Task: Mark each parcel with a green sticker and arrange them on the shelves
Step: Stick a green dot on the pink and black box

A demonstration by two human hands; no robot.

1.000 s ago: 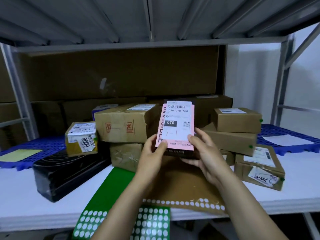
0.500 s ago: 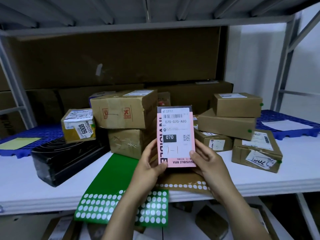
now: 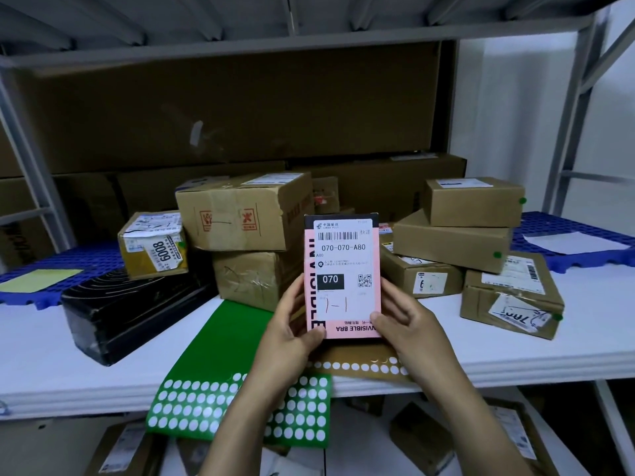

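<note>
A flat pink parcel [image 3: 343, 269] with a white shipping label reading 070-070-A80 stands upright above the white shelf's front edge. My left hand [image 3: 292, 326] grips its lower left edge and my right hand [image 3: 405, 321] grips its lower right edge. Below it a green sticker sheet [image 3: 220, 386] with several empty round holes hangs over the shelf edge. A brown sheet [image 3: 357, 364] with similar holes lies under the parcel.
Brown cardboard parcels are piled behind: a stack [image 3: 244, 214] at centre and boxes [image 3: 474, 204] with green dots at right. A black parcel [image 3: 130, 310] lies at left. Blue mats [image 3: 584, 225] line the white shelf [image 3: 515, 355]. More parcels sit below.
Both hands have brought the pink parcel down and nearer to me, off the pile toward the shelf's front edge. The view has dropped, showing more of the sticker sheet and the lower level.
</note>
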